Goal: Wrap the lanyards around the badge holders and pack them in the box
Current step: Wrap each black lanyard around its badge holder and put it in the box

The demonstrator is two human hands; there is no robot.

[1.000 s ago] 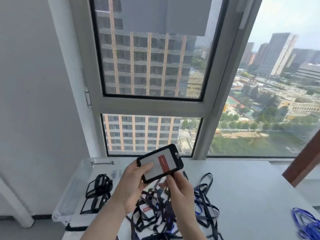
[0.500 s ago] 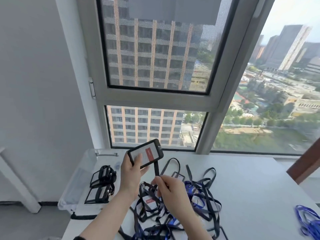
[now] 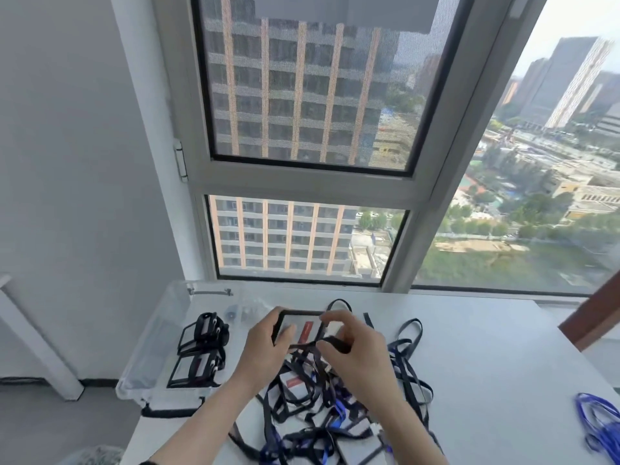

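My left hand (image 3: 265,347) grips a black-framed badge holder (image 3: 303,325) with a white and red card, held low over the white table (image 3: 486,357). My right hand (image 3: 355,347) pinches its black lanyard (image 3: 330,342) just under the holder's lower edge. Below both hands lies a tangled pile of badge holders and lanyards (image 3: 322,414), black and blue. At the table's left stands a clear plastic box (image 3: 151,350) holding two wrapped badge holders (image 3: 199,350).
A loose blue lanyard bundle (image 3: 600,424) lies at the table's right edge. A large window rises right behind the table. A brown wooden piece (image 3: 593,310) leans in at the right. The floor drops away left of the box.
Both hands have come down from in front of the window to just above the pile. The right hand has shifted from the holder's lower edge to the lanyard strap.
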